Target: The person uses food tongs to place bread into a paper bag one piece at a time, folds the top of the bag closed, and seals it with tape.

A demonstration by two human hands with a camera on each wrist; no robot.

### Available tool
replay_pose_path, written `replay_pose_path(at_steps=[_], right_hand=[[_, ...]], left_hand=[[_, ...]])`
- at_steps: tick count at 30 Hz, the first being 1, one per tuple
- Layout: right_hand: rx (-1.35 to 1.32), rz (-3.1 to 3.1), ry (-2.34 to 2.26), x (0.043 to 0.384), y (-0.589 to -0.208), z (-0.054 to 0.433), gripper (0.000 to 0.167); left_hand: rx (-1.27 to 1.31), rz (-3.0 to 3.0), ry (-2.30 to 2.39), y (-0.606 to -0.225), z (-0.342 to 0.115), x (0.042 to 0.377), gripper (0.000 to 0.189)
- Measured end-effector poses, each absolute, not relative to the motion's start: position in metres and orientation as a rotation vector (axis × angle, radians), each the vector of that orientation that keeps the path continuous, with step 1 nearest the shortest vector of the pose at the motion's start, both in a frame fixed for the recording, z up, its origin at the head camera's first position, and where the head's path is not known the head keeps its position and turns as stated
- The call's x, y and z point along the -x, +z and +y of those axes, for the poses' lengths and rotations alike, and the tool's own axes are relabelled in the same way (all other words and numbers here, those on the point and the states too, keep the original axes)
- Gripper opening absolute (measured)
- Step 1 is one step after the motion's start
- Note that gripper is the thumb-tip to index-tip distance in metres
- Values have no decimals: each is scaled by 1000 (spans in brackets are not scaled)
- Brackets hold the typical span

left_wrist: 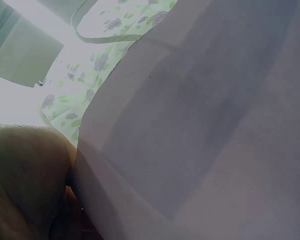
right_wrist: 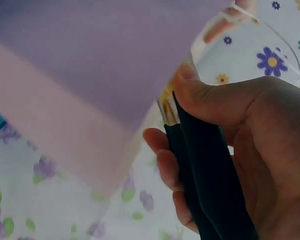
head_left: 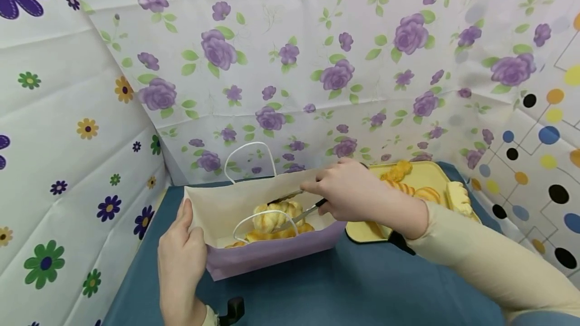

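A paper bag (head_left: 272, 260), purple outside and white inside, lies tilted with its mouth facing me. My left hand (head_left: 182, 250) grips its left edge, thumb against the side; the left wrist view shows that hand (left_wrist: 27, 175) beside the bag wall (left_wrist: 200, 110). In my right hand (head_left: 346, 190) are metal tongs (head_left: 312, 209), their dark handles (right_wrist: 205, 165) squeezed between thumb and fingers. The tong tips reach into the bag, around a pale braided bread roll (head_left: 268, 219). Browner bread (head_left: 263, 236) lies beneath that roll, partly hidden by the bag's front rim.
To the right, behind my right forearm, a yellow tray (head_left: 432, 169) carries several bread pieces, including a cream-coloured loaf (head_left: 459, 198) at its right edge. White cord handles (head_left: 251, 143) stand up from the bag. Blue cloth (head_left: 362, 286) covers the table; patterned curtains enclose it.
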State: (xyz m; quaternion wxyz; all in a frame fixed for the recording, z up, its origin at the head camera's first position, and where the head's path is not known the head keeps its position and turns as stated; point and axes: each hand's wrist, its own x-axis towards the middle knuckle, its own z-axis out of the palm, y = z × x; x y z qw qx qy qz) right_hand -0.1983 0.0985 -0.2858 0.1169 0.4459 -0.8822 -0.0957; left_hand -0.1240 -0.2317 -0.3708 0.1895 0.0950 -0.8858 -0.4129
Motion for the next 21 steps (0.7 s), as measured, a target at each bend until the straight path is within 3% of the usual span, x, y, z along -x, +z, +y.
replay_pose_path(at_steps=[11,21], right_hand=[[-1327,-2655,-500,207,-307,68,26],[-1121,-2633,-447,191,-289,70,21]], left_hand=[[-279,-2514,-1154,-371,-231,123,58],[-282,-2527,-1136,-371,-233,125,57]])
